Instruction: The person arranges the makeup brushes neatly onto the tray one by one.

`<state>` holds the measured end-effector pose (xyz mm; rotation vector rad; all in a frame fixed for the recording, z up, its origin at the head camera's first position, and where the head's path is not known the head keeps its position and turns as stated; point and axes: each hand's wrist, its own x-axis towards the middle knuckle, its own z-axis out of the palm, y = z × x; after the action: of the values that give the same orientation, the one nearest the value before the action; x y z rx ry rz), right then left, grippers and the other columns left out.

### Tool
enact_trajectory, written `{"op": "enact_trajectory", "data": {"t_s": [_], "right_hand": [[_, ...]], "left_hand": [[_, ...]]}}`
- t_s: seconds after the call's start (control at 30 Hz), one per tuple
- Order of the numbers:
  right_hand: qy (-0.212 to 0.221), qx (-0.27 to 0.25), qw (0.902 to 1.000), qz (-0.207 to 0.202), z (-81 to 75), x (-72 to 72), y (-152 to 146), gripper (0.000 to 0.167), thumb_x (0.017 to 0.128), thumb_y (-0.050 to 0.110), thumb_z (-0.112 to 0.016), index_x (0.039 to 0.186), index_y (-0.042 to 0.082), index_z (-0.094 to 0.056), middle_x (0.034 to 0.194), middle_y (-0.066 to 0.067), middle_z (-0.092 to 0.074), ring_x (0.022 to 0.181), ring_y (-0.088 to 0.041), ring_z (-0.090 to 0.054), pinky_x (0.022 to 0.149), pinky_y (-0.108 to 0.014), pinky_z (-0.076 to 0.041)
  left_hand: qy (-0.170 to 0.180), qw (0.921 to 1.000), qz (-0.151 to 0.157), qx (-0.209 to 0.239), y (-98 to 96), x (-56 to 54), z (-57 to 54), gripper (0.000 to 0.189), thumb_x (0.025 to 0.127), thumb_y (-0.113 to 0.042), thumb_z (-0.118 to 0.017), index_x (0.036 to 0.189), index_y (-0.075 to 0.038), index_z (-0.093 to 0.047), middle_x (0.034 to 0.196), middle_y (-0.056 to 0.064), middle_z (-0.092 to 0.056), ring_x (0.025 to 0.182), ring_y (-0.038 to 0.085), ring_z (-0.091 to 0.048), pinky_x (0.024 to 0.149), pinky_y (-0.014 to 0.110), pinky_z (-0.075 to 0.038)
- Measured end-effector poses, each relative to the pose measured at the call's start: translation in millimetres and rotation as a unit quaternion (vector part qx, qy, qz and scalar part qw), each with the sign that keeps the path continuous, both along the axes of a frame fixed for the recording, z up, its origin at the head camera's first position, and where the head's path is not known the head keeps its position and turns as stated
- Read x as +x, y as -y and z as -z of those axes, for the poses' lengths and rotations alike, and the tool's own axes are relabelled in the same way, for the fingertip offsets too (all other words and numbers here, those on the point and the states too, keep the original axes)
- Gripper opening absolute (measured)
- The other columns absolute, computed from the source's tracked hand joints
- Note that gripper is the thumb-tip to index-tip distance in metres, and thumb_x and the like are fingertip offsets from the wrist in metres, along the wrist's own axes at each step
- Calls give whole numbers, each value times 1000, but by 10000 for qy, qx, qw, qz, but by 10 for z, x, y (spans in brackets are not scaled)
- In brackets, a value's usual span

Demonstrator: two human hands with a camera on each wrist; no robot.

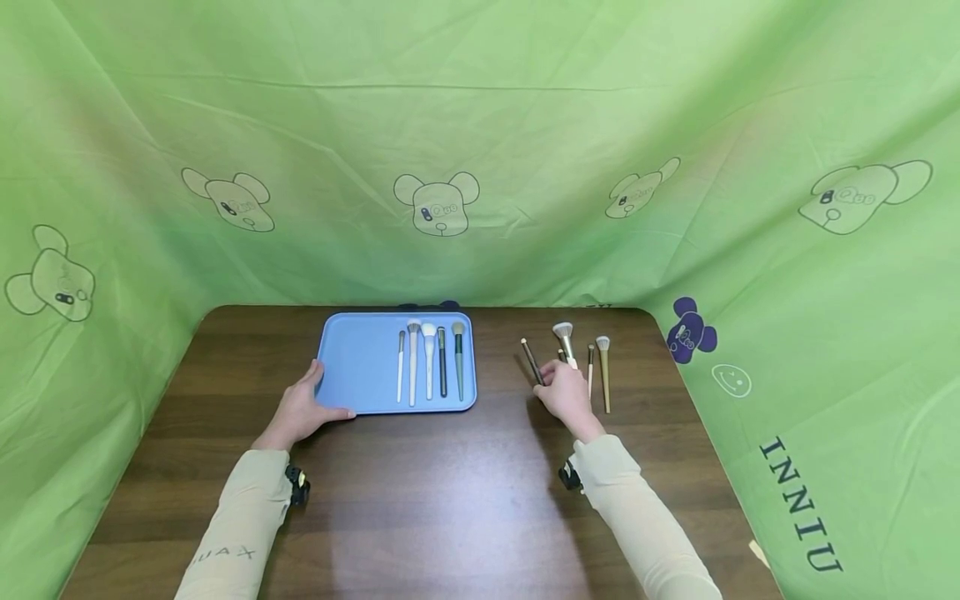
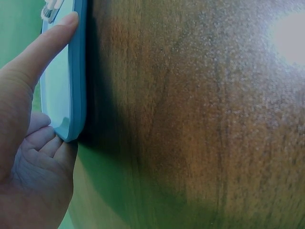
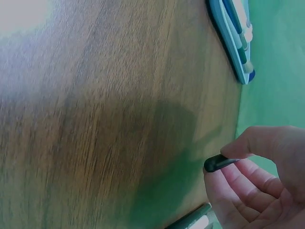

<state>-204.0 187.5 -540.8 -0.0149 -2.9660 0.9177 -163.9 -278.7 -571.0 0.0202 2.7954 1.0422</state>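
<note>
In the head view, my right hand (image 1: 567,393) pinches a dark-handled makeup brush (image 1: 532,362) between thumb and fingers, its small pale tip pointing up and left. The right wrist view shows the dark round end of this brush (image 3: 216,163) sticking out of the grip. A blue tray (image 1: 358,362) lies on the table, with my left hand (image 1: 298,410) gripping its near left corner. The left thumb (image 2: 57,40) lies along the front rim while the other fingers hold the left side. Several makeup brushes, among them a green one (image 1: 459,371), lie side by side on the tray's right half.
Right beside my right hand lie more brushes: a fluffy wide one (image 1: 564,335), a thin pink-handled one (image 1: 590,375) and a tan one (image 1: 605,379). My hand partly hides some of them. Green cloth (image 1: 435,108) hangs behind the wooden table (image 1: 420,492) and along its sides.
</note>
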Motion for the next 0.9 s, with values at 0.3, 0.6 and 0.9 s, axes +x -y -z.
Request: {"op": "enact_trajectory", "data": {"t_s": [0.3, 0.6, 0.9], "right_hand": [[-1, -151, 9998, -107, 18, 1, 130, 25, 79, 7, -78, 103, 2, -73, 87, -6, -76, 84, -24, -72, 80, -45, -54], [-77, -176, 9996, -214, 30, 22, 288, 25, 77, 8, -78, 102, 5, -75, 83, -2, -76, 81, -21, -72, 78, -43, -53], [118, -416, 9979, -476, -36, 44, 529, 25, 79, 7, -80, 104, 7, -78, 83, 1, -75, 80, -17, -72, 81, -42, -55]], "left_hand": [[-28, 10000, 14, -33, 16, -13, 23, 124, 77, -44, -90, 155, 15, -14, 162, 34, -9, 146, 51, -17, 115, 60, -25], [-31, 10000, 14, -64, 15, -14, 25, 124, 76, -44, -90, 155, 15, -14, 162, 34, -10, 146, 51, -17, 115, 61, -25], [-39, 10000, 19, -49, 12, -11, 24, 124, 76, -44, -90, 155, 15, -14, 162, 34, -9, 146, 51, -17, 115, 60, -25]]}}
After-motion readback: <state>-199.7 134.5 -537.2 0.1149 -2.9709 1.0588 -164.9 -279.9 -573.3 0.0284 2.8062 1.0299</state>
